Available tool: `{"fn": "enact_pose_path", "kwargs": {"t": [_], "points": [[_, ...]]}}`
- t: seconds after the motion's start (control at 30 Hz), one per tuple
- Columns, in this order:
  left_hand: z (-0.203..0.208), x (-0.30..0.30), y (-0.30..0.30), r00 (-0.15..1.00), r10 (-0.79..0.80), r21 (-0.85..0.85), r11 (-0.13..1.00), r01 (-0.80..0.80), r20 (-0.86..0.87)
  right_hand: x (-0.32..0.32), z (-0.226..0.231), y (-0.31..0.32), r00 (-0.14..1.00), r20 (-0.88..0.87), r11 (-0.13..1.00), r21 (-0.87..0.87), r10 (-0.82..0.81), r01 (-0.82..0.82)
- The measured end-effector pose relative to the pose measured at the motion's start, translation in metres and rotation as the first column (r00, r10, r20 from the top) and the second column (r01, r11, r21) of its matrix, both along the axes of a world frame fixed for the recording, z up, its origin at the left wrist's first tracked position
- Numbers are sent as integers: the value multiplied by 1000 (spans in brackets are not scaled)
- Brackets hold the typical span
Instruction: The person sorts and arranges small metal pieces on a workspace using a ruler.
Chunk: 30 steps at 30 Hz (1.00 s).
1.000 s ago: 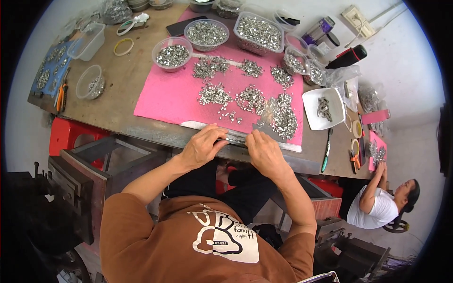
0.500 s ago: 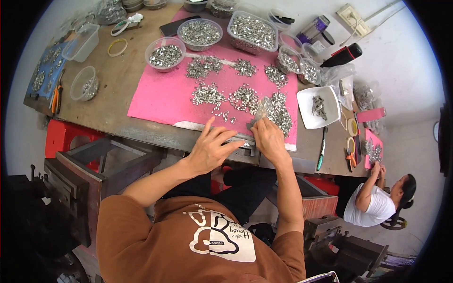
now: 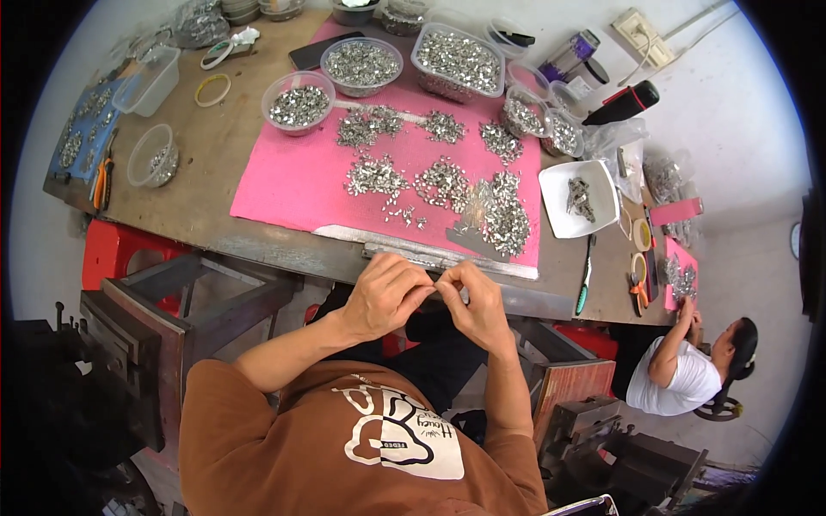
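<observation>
My left hand and my right hand meet fingertip to fingertip just off the front edge of the workbench. Both are closed in a pinch; whatever sits between the fingertips is too small to make out. Beyond them, a pink mat carries several heaps of small silvery metal pieces. The heap nearest my right hand is a large pile of shiny pieces, with a flat grey plate at its left side. A few loose bits lie in front of the left-hand heap.
Plastic tubs of metal pieces line the mat's far side. A white square dish, a green-and-white toothbrush and orange-handled pliers lie to the right. More pliers lie far left. At right, another person works at the bench.
My right hand has drawn back from the pile toward me, leaving the grey plate uncovered. My left hand's fingers have closed, and the two hands' fingertips have come together.
</observation>
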<state>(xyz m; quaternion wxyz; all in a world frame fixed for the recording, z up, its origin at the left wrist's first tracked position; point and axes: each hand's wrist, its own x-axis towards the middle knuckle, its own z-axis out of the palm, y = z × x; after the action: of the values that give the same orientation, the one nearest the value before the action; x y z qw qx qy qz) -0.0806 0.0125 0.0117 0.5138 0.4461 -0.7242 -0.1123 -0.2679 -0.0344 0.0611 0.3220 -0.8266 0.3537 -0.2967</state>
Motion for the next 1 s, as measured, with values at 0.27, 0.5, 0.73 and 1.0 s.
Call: {"fn": "enact_pose_path", "kwargs": {"t": [0.27, 0.5, 0.73, 1.0], "points": [[-10, -10, 22, 532, 18, 441, 583, 682, -847, -5, -12, 21, 983, 182, 984, 179, -39, 6], [-22, -15, 24, 408, 97, 388, 564, 729, -908, 6, -11, 18, 983, 173, 995, 90, -57, 42], [-32, -16, 25, 878, -50, 372, 893, 253, -477, 5, -46, -16, 992, -12, 968, -220, -123, 117], [-36, -16, 25, 834, -4, 454, 837, 304, -551, 8, -47, -16, 992, 33, 985, -123, -120, 123]]}}
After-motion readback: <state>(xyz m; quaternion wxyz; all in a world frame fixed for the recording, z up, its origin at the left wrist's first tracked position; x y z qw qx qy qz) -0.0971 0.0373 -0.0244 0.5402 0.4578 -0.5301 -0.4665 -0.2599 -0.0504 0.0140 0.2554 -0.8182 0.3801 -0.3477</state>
